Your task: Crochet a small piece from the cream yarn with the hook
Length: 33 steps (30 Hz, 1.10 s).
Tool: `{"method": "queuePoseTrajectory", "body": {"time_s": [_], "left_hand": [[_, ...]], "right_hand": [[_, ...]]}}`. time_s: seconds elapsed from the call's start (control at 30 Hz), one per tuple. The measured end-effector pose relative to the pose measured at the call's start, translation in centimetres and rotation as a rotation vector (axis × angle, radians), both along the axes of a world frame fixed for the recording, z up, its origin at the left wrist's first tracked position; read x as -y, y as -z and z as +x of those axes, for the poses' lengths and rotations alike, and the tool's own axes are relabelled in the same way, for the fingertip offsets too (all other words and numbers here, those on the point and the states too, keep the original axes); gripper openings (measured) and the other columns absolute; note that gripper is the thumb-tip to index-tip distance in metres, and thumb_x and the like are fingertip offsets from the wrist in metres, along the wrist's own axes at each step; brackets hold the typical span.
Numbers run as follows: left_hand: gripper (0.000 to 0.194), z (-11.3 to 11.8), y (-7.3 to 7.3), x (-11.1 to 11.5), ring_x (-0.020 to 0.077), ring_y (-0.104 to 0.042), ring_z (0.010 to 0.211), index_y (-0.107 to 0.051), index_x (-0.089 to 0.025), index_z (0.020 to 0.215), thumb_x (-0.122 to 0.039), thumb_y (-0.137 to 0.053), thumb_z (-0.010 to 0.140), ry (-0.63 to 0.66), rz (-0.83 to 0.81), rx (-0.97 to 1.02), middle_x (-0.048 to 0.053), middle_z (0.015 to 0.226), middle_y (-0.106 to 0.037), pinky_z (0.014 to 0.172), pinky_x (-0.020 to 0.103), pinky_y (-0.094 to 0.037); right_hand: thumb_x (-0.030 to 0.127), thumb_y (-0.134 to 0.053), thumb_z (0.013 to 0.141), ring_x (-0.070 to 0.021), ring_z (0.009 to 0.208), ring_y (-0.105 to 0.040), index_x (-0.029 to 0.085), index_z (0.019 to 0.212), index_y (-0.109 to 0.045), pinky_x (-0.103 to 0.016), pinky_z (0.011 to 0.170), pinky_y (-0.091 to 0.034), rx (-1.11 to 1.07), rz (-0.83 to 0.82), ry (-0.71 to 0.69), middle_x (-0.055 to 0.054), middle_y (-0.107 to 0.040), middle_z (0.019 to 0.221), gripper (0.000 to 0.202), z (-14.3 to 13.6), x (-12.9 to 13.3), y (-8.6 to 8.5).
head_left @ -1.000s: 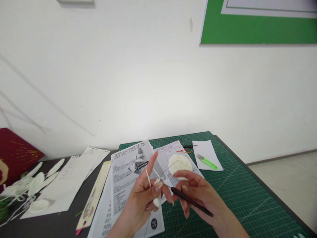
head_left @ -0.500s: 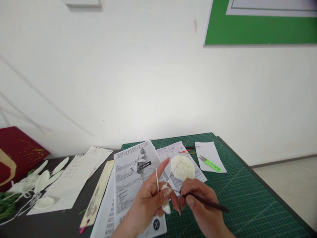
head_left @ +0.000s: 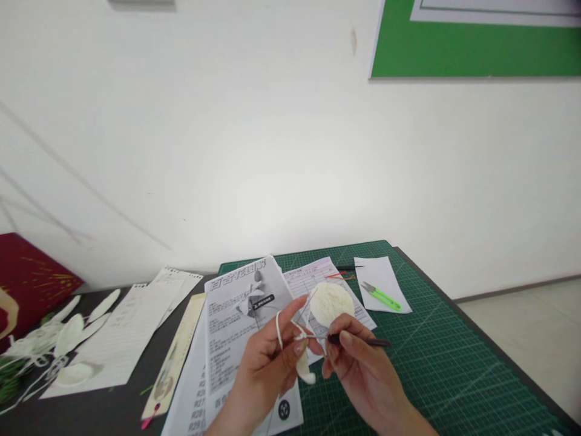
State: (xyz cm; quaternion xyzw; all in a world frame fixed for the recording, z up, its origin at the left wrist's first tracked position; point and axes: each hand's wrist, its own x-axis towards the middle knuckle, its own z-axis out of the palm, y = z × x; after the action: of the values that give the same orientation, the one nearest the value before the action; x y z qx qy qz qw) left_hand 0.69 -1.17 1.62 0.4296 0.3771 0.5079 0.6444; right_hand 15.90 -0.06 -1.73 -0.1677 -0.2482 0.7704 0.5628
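Note:
Between thumb and fingers, my left hand pinches a small white crochet piece, whose lower end hangs below the fingers. White yarn loops round the raised left index finger. My right hand grips a crochet hook by its dark handle, and the thin metal shaft points left to the stitches at the left fingertips. Just beyond the hands lies a ball of cream-white yarn. Under the left hand is a printed pattern sheet with a flower picture.
Green-handled thread snips lie on white paper on the green cutting mat. A ruler-like bookmark, handwritten sheets, white crocheted petals and green yarn are to the left. A white wall stands behind.
The crochet hook has turned from slanting down to the right to nearly level, its shaft now at the stitches. My right hand has rolled with it. The view has shifted slightly.

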Motion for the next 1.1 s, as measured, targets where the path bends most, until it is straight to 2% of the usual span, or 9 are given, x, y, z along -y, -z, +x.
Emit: {"method": "queuePoseTrajectory", "body": {"time_s": [0.13, 0.23, 0.3, 0.37, 0.5, 0.73, 0.93, 1.03, 1.1], "left_hand": [[0.065, 0.1, 0.0, -0.1, 0.0023, -0.025, 0.040, -0.039, -0.031, 0.143, -0.032, -0.066, 0.083, -0.027, -0.020, -0.093, -0.002, 0.067, -0.059, 0.036, 0.016, -0.014], [0.078, 0.2, 0.0, -0.2, 0.0046, -0.024, 0.040, -0.022, -0.027, 0.149, -0.036, -0.064, 0.084, -0.004, 0.000, -0.174, -0.009, 0.053, -0.043, 0.037, 0.017, -0.014], [0.082, 0.4, 0.2, -0.3, 0.0058, -0.025, 0.039, -0.016, -0.025, 0.150, -0.036, -0.063, 0.084, 0.020, 0.016, -0.200, -0.011, 0.050, -0.033, 0.037, 0.017, -0.016], [0.083, 0.5, 0.5, -0.4, 0.0059, -0.026, 0.039, -0.013, -0.024, 0.151, -0.035, -0.063, 0.084, 0.039, 0.018, -0.191, -0.012, 0.050, -0.030, 0.037, 0.017, -0.017], [0.081, 1.1, 1.0, -0.3, 0.0051, -0.024, 0.038, -0.012, -0.025, 0.151, -0.034, -0.060, 0.086, 0.069, -0.001, -0.175, -0.012, 0.050, -0.031, 0.036, 0.017, -0.015], [0.077, 1.9, 1.4, -0.2, 0.0054, -0.021, 0.039, -0.011, -0.025, 0.151, -0.036, -0.055, 0.089, 0.015, -0.044, -0.265, -0.010, 0.052, -0.036, 0.038, 0.018, -0.014], [0.089, 2.1, 1.5, -0.1, 0.0050, -0.026, 0.043, -0.011, -0.029, 0.151, -0.031, -0.066, 0.081, 0.005, -0.045, -0.211, -0.008, 0.058, -0.048, 0.042, 0.017, -0.018], [0.089, 1.8, 1.4, -0.2, 0.0046, -0.034, 0.041, -0.021, -0.025, 0.150, -0.041, -0.069, 0.077, 0.025, -0.041, -0.178, -0.004, 0.060, -0.058, 0.041, 0.017, -0.022], [0.075, 1.4, 1.3, -0.5, 0.0054, -0.040, 0.035, -0.033, -0.021, 0.146, -0.055, -0.055, 0.083, 0.009, -0.079, -0.220, 0.002, 0.064, -0.065, 0.034, 0.017, -0.021]], "right_hand": [[0.025, -0.078, 0.072, -0.0100, 0.052, -0.062, 0.018, 0.078, -0.073, -0.021, 0.053, -0.055, 0.079, 0.031, 0.072, 0.001, -0.067, 0.061, 0.010, 0.0, -0.2, -0.1], [0.025, -0.079, 0.071, -0.0090, 0.059, -0.061, 0.017, 0.073, -0.074, -0.019, 0.059, -0.052, 0.168, 0.048, 0.131, 0.001, -0.066, 0.065, 0.009, -0.1, -0.3, -0.1], [0.028, -0.079, 0.071, -0.0100, 0.066, -0.061, 0.018, 0.079, -0.075, -0.020, 0.064, -0.051, 0.199, -0.003, 0.151, 0.000, -0.069, 0.072, 0.013, -0.3, -0.3, 0.0], [0.032, -0.079, 0.070, -0.0129, 0.076, -0.062, 0.019, 0.089, -0.076, -0.023, 0.070, -0.051, 0.207, -0.090, 0.129, -0.003, -0.072, 0.084, 0.023, -0.5, -0.3, 0.2], [0.032, -0.081, 0.066, -0.0151, 0.074, -0.061, 0.018, 0.085, -0.077, -0.026, 0.068, -0.048, 0.231, -0.100, 0.029, -0.004, -0.072, 0.081, 0.024, -0.9, -0.4, 0.8], [0.025, -0.085, 0.058, -0.0190, 0.081, -0.062, 0.021, 0.068, -0.077, -0.030, 0.078, -0.047, 0.405, -0.009, 0.240, -0.002, -0.074, 0.079, 0.013, -1.2, -0.6, 1.0], [0.028, -0.085, 0.055, -0.0166, 0.062, -0.063, 0.019, 0.064, -0.076, -0.028, 0.063, -0.048, 0.437, -0.060, 0.250, -0.002, -0.073, 0.062, 0.016, -1.3, -1.0, 0.2], [0.029, -0.083, 0.060, -0.0143, 0.057, -0.062, 0.018, 0.066, -0.076, -0.025, 0.057, -0.046, 0.411, -0.048, 0.224, -0.002, -0.072, 0.058, 0.015, -0.9, -1.2, 0.0], [0.027, -0.083, 0.061, -0.0127, 0.056, -0.061, 0.017, 0.066, -0.075, -0.023, 0.056, -0.045, 0.395, -0.044, 0.214, -0.002, -0.072, 0.058, 0.013, -0.5, -1.3, 0.0]]}}
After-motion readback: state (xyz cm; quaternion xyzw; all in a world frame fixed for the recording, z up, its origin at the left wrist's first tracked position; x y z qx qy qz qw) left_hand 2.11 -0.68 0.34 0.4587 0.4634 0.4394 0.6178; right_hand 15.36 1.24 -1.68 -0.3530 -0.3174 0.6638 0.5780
